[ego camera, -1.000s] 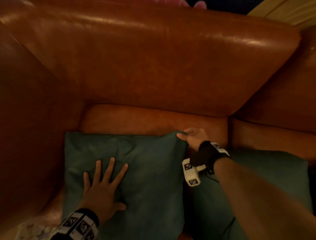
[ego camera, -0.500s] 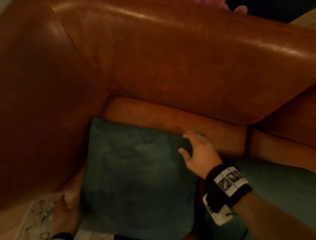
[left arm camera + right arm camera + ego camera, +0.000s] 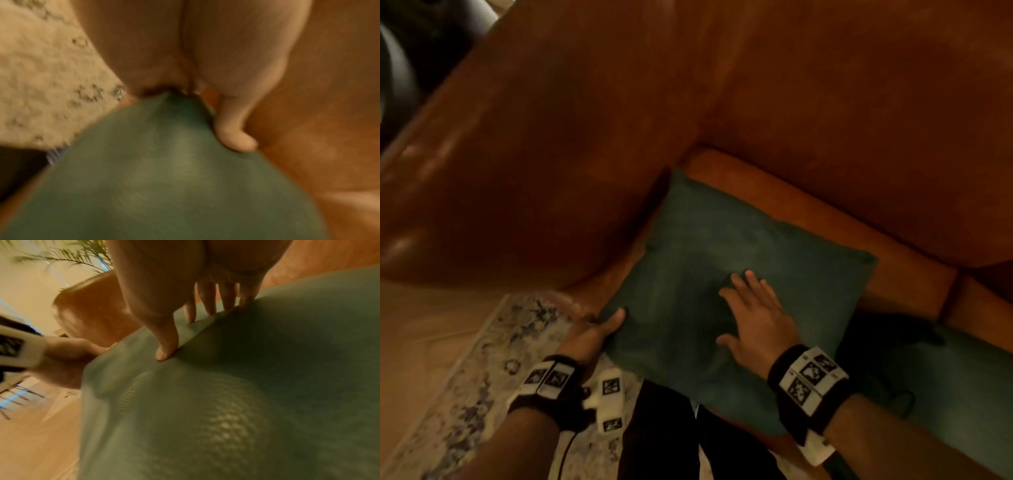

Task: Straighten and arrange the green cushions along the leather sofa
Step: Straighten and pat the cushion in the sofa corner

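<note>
A green cushion lies flat on the leather sofa's seat, tucked into the corner beside the armrest. My left hand grips its near left corner. In the left wrist view the thumb lies on top of the cushion and the corner runs into the palm. My right hand rests flat on the cushion's middle. In the right wrist view its straight fingers press into the cushion. A second green cushion lies on the seat to the right.
The sofa's backrest rises behind the cushion. A pale patterned rug covers the floor in front of the armrest. My dark trouser legs stand against the seat's front edge. A dark object lies between the two cushions.
My right hand has left the cushion's far right corner and now lies flat on its middle. My left hand has gone from the cushion's top to its near left corner. The view swung left.
</note>
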The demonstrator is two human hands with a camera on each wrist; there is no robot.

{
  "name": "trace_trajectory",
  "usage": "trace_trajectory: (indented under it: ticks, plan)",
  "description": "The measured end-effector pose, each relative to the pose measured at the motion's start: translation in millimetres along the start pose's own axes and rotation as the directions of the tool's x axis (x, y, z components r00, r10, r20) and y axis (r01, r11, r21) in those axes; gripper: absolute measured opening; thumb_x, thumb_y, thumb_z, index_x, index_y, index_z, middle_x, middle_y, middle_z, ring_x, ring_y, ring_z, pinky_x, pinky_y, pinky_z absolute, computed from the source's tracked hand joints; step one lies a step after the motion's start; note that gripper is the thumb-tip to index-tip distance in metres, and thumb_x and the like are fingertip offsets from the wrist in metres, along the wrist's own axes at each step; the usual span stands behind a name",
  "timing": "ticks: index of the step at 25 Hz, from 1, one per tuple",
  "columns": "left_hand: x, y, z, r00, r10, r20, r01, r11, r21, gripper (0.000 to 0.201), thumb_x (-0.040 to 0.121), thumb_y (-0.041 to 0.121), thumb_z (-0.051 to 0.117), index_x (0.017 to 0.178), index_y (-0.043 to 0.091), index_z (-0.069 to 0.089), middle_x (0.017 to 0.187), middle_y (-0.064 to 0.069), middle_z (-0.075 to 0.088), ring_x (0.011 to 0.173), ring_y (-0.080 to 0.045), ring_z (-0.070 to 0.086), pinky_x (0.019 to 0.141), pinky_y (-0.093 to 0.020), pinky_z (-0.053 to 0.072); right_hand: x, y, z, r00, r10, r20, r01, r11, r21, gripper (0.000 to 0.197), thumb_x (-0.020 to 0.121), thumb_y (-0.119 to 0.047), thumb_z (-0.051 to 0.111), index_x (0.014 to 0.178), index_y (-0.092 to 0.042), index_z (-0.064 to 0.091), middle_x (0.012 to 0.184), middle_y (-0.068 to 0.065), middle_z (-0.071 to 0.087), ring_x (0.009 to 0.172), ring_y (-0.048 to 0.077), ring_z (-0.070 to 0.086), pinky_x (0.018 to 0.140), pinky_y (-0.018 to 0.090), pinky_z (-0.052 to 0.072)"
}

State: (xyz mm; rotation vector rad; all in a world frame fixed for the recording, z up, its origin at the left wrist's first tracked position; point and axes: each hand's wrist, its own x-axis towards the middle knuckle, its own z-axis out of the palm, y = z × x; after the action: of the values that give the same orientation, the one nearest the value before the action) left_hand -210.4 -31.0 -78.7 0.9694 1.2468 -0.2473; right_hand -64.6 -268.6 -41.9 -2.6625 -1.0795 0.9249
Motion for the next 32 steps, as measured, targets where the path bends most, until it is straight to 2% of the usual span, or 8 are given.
trace_trajectory:
  ticks: [3, 7, 15, 18, 20, 23, 27, 32]
  plan:
    - [5.5, -8.9, -16.8, 0.988, -0.077, -0.132, 0.060, 0.990, -0.130, 0.035, 0.088, 0.032, 0.062, 0.110, 0.005, 0.062, 0.106, -0.017, 0.070, 0.093, -0.033, 0.067, 0.080, -0.043, 0.051, 4.4, 1.7, -4.7, 0.999, 0.029, 0.012, -0.030, 0.997, 0.064, 0.077, 0.079, -0.051, 0.065, 0.143, -0.026, 0.030, 0.158, -0.002, 0.015, 0.148, 0.020, 0.001, 0.117, 0.031, -0.004]
    - [9.2, -16.4, -48.2, 0.978, -0.207, 0.004, 0.198, 0.931, -0.307, 0.033, 0.089, 0.006, 0.040, 0.118, 0.004, 0.055, 0.121, -0.016, 0.059, 0.091, -0.031, 0.059, 0.078, -0.041, 0.047, 7.1, -11.6, -8.7, 0.992, 0.113, 0.059, -0.118, 0.988, 0.098, 0.077, 0.080, -0.047, 0.068, 0.142, -0.028, 0.028, 0.159, -0.004, 0.009, 0.147, 0.018, -0.002, 0.117, 0.030, 0.000]
    - [44.4, -27.6, -63.8, 0.958, -0.148, -0.246, 0.215, 0.938, 0.271, 0.009, 0.084, 0.019, 0.069, 0.084, 0.011, 0.064, 0.103, -0.019, 0.069, 0.088, -0.033, 0.065, 0.086, -0.044, 0.053, 24.7, -33.9, -0.5, 0.971, 0.221, 0.096, -0.227, 0.972, 0.062, 0.077, 0.076, -0.046, 0.072, 0.140, -0.028, 0.032, 0.159, -0.006, 0.011, 0.147, 0.018, 0.001, 0.117, 0.031, 0.003]
    - [47.3, -27.7, -71.0, 0.968, -0.231, -0.095, 0.244, 0.959, 0.147, 0.016, 0.085, 0.017, 0.067, 0.097, 0.006, 0.063, 0.114, -0.037, 0.056, 0.071, -0.039, 0.065, 0.067, -0.038, 0.054, 25.5, -38.1, -0.9, 0.944, 0.311, 0.109, -0.320, 0.945, 0.074, 0.079, 0.075, -0.043, 0.075, 0.140, -0.030, 0.031, 0.159, -0.006, 0.008, 0.147, 0.021, 0.001, 0.117, 0.035, 0.009]
    - [41.7, -27.8, -77.9, 0.961, -0.276, 0.021, 0.277, 0.960, -0.039, 0.014, 0.091, 0.005, 0.056, 0.104, 0.004, 0.061, 0.128, -0.034, 0.038, 0.091, -0.052, 0.060, 0.068, -0.034, 0.053, 23.8, -34.2, -1.1, 0.945, 0.308, 0.113, -0.315, 0.947, 0.058, 0.080, 0.075, -0.042, 0.075, 0.140, -0.030, 0.031, 0.159, -0.006, 0.008, 0.147, 0.021, 0.000, 0.118, 0.036, 0.008]
    - [56.0, -29.9, -95.3, 0.980, -0.199, 0.000, 0.198, 0.974, 0.111, 0.017, 0.090, -0.002, 0.053, 0.101, 0.005, 0.063, 0.124, -0.036, 0.053, 0.092, -0.042, 0.065, 0.076, -0.040, 0.055, 26.5, -40.2, 3.2, 0.952, 0.293, 0.085, -0.297, 0.954, 0.039, 0.079, 0.075, -0.040, 0.076, 0.139, -0.026, 0.032, 0.159, -0.004, 0.012, 0.147, 0.018, 0.000, 0.117, 0.032, 0.002]
    - [60.6, -26.7, -85.3, 0.992, 0.109, -0.071, -0.002, 0.562, 0.827, 0.012, 0.090, 0.013, 0.058, 0.098, 0.010, 0.065, 0.106, -0.014, 0.068, 0.102, -0.033, 0.062, 0.078, -0.030, 0.044, 25.0, -43.7, 10.9, 0.959, 0.279, 0.056, -0.281, 0.959, 0.033, 0.077, 0.075, -0.042, 0.075, 0.138, -0.026, 0.034, 0.158, -0.005, 0.013, 0.147, 0.017, 0.000, 0.117, 0.031, 0.001]
    - [52.3, -16.9, -81.8, 0.992, 0.090, 0.091, -0.111, 0.250, 0.962, 0.025, 0.095, 0.019, 0.049, 0.116, 0.007, 0.053, 0.109, -0.021, 0.064, 0.101, -0.037, 0.059, 0.081, -0.037, 0.046, 18.3, -38.0, 18.6, 0.970, 0.242, 0.015, -0.242, 0.970, 0.016, 0.077, 0.075, -0.043, 0.073, 0.139, -0.027, 0.033, 0.158, -0.005, 0.014, 0.147, 0.018, 0.001, 0.117, 0.032, -0.001]
